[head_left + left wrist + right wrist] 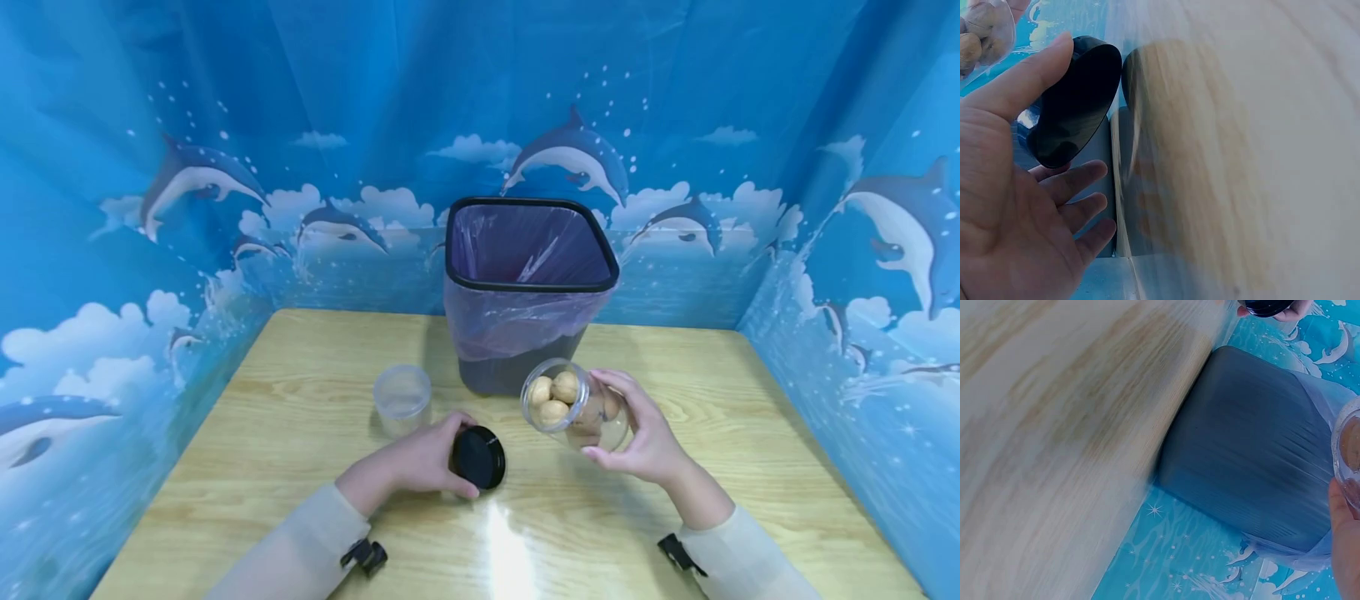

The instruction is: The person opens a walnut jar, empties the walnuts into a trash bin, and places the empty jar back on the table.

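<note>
My right hand [637,433] grips a clear plastic jar [573,404] with several walnuts inside, tilted so its open mouth faces left and toward me, a little above the table. The jar's edge [1347,456] shows at the right border of the right wrist view. My left hand [431,458] holds a round black lid [478,456] on edge, just above the wooden table [300,467]. The left wrist view shows the lid [1075,103] pinched between thumb and fingers [1079,181], with the walnut jar [982,31] at the top left corner.
A dark bin [525,292] lined with a purple bag stands at the back centre of the table. A small empty clear cup [402,398] sits left of the bin, just beyond my left hand. Blue dolphin-print walls enclose the table on three sides.
</note>
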The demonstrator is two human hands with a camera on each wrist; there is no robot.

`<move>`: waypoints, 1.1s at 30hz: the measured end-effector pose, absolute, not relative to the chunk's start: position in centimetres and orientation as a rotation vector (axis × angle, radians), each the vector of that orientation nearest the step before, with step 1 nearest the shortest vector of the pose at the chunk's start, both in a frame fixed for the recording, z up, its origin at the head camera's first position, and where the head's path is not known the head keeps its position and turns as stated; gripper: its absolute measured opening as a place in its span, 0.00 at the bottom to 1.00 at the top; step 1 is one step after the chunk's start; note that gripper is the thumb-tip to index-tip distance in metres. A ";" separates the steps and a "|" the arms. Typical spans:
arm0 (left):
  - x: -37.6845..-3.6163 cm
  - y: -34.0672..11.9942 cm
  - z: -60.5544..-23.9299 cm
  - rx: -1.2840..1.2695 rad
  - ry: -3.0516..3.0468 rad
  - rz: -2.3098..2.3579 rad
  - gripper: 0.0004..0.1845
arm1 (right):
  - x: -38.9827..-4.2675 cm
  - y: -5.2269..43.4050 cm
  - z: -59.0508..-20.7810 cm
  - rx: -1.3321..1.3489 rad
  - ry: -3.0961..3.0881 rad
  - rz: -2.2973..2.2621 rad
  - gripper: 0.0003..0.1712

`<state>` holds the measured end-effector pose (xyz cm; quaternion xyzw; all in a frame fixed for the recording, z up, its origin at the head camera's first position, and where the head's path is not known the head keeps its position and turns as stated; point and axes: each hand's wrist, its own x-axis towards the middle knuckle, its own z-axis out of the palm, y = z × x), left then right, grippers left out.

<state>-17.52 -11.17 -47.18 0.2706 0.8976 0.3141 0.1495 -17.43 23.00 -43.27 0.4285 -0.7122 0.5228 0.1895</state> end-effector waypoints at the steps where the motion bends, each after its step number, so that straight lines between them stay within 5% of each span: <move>1: -17.5 -11.1 -47.2 0.782 2.581 0.900 0.52 | -17.5 23.0 -43.3 1.208 -1.995 1.465 0.54; 33: -17.6 -10.9 -47.8 0.896 2.688 0.578 0.48 | -17.4 22.7 -42.9 1.215 -1.957 1.495 0.52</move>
